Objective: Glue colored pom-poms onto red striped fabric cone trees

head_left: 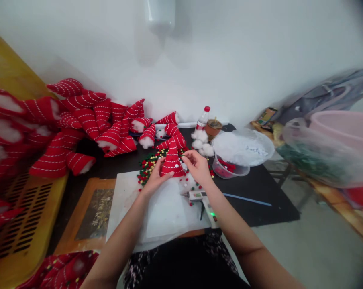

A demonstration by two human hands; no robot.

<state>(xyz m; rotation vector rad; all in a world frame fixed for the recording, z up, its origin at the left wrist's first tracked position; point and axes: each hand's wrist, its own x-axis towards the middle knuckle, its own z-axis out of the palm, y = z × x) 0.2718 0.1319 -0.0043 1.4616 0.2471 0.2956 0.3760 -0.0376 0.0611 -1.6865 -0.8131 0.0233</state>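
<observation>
A red cone-shaped hat (172,159) with white dashed lines stands over the white sheet, a small white pom-pom on its front. My left hand (159,175) holds the hat by its left side and lower edge, thumb across the front. At the hat's right side is my right hand (196,164), thumb and fingertips pinched together; whatever is between them is too small to name. Small red, green and yellow pom-poms (145,168) lie around the hat. A white glue gun (197,195) with a green light rests beneath my right forearm.
Many red striped hats (88,120) are heaped at the left, some in a yellow basket (53,216). Behind my hands stand a red-capped bottle (202,119), a brown jar (213,127) and white stuffing (201,140). Plastic tubs (229,170) and a blue stick (247,199) lie right.
</observation>
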